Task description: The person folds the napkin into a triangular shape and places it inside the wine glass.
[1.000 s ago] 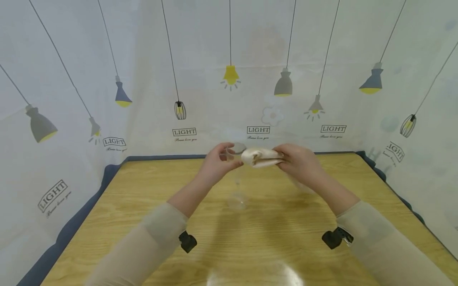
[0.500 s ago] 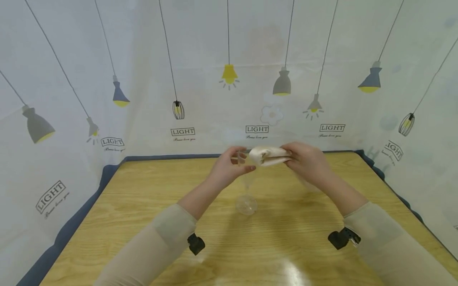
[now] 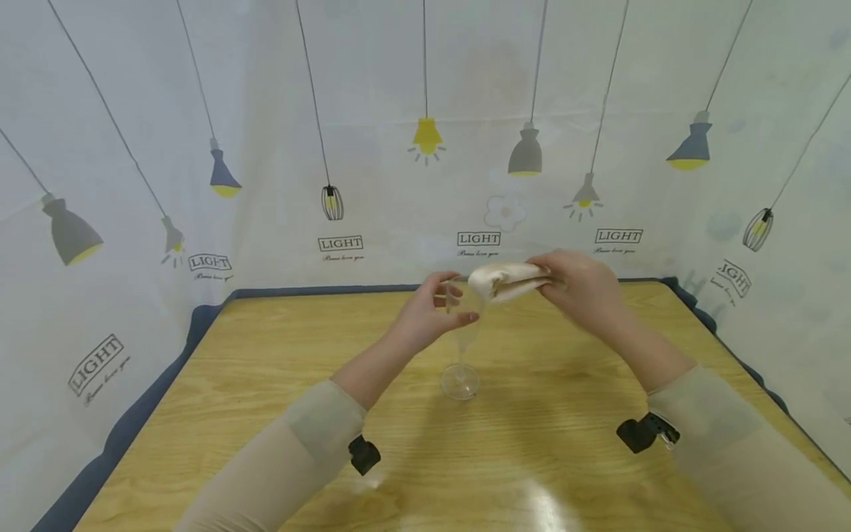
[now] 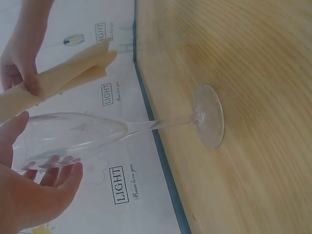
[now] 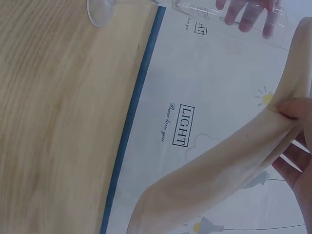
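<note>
A clear stemmed glass, a champagne flute (image 4: pixel 83 129), stands upright with its round foot (image 3: pixel 460 382) at the wooden tabletop; whether the foot touches the wood I cannot tell. My left hand (image 3: pixel 425 314) holds the flute around its bowl near the rim, thumb on one side and fingers on the other. In my right hand (image 3: pixel 585 292) a rolled cream cloth (image 3: pixel 508 281), like a napkin, is pinched between thumb and fingers. The rolled end of the cloth is level with the flute's mouth, just right of it. The right wrist view shows the cloth's long tail (image 5: pixel 219 165) hanging down.
The wooden table (image 3: pixel 279 369) spreads out below both hands. A pale curtain (image 3: pixel 385 81) printed with lamps and the word LIGHT surrounds it, with a dark blue band (image 3: pixel 319 291) along the table's edges.
My left hand and the flute have shifted slightly right, then held still. My right hand has moved right and a little upward with the cloth.
</note>
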Motion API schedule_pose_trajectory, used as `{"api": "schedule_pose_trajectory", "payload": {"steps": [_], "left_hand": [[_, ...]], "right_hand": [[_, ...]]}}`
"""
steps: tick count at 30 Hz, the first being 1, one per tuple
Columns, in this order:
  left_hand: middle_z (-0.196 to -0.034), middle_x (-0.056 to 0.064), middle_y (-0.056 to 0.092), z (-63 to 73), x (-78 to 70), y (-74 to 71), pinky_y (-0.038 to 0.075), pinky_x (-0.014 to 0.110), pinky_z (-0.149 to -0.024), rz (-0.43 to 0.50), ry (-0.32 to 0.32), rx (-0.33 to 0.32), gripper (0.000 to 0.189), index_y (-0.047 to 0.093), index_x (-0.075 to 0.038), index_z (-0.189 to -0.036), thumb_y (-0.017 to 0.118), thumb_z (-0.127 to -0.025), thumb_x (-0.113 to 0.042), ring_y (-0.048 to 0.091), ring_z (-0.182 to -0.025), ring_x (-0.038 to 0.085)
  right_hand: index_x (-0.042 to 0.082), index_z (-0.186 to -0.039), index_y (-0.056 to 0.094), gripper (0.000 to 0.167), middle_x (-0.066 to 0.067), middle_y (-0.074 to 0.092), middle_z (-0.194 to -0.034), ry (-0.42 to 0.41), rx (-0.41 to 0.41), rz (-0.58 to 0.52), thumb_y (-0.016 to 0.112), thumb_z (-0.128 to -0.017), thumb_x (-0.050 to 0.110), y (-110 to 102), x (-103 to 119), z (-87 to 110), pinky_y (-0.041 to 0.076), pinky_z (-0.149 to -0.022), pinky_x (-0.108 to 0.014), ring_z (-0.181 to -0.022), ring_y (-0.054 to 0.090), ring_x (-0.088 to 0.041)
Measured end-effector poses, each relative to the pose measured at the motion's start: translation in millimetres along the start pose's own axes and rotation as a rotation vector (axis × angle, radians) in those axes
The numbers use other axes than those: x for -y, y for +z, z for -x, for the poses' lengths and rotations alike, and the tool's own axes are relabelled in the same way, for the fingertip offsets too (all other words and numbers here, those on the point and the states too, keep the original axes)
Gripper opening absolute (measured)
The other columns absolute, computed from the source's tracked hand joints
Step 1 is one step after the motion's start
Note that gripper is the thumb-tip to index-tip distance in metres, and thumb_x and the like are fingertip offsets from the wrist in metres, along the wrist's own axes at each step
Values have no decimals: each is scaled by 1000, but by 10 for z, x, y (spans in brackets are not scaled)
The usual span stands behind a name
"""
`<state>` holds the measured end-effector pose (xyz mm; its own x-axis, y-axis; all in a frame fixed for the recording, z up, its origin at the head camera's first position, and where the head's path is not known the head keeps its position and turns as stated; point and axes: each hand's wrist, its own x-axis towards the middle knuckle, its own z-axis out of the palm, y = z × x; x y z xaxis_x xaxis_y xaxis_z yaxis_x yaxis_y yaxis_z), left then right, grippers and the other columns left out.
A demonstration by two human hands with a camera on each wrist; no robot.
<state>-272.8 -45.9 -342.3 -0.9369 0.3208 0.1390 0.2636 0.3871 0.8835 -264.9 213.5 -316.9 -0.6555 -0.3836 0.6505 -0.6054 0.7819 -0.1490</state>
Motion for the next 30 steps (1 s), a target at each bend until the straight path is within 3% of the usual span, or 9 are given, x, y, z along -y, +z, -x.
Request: {"api": "schedule_pose_trajectory", "payload": {"steps": [8, 11, 13, 15, 18, 22, 30], "left_hand": [[-133, 5, 53, -13, -12, -72, 45, 46, -97, -6, 17, 44, 83, 36, -16, -148, 83, -80, -23, 49, -123, 27], [-140, 10, 48, 0, -51, -139, 44, 45, -100, 47, 101, 63, 83, 34, -16, -149, 82, -82, -22, 47, -127, 28], [-143, 12, 46, -2, -101, -196, 43, 44, -101, 82, 188, 68, 83, 32, -14, -150, 78, -83, -31, 46, -128, 28], [-143, 13, 46, -8, -162, -249, 44, 44, -100, 88, 263, 68, 82, 32, -12, -150, 68, -85, -46, 47, -128, 29], [-140, 15, 48, -43, -288, -320, 45, 44, -99, 104, 329, 72, 71, 32, -8, -149, 53, -96, -49, 49, -127, 31], [-138, 16, 50, -98, -444, -369, 43, 40, -101, 110, 340, 96, 45, 37, -5, -146, 42, -106, -27, 50, -124, 27], [-136, 6, 55, -193, -704, -434, 42, 38, -102, 6, 252, 146, 47, 45, -16, -143, 52, -102, -36, 53, -122, 17]], "right_hand": [[3, -112, 69, 30, -11, 69, -101, -31, 55, 13, 73, -83, -2, -143, 31, -136, 53, -72, -43, -87, 65, -28], [2, -113, 68, 30, -12, 69, -101, -60, 62, 10, 73, -83, -3, -191, 53, -177, 54, -73, -43, -87, 65, -28], [2, -112, 68, 31, -12, 69, -100, -91, 50, 15, 73, -82, -4, -211, 59, -203, 54, -71, -43, -86, 65, -28], [2, -111, 69, 31, -11, 69, -98, -124, 30, 22, 74, -82, -4, -213, 61, -224, 54, -68, -42, -83, 65, -28], [4, -108, 70, 30, -10, 69, -96, -177, -9, 41, 74, -80, -6, -218, 67, -265, 53, -63, -41, -79, 66, -26], [5, -106, 71, 30, -8, 70, -93, -228, -34, 61, 73, -79, -8, -212, 85, -318, 53, -61, -39, -76, 65, -25], [6, -103, 71, 30, -10, 68, -91, -362, -87, 136, 75, -76, -7, -238, 151, -436, 52, -56, -40, -71, 65, -27]]}}
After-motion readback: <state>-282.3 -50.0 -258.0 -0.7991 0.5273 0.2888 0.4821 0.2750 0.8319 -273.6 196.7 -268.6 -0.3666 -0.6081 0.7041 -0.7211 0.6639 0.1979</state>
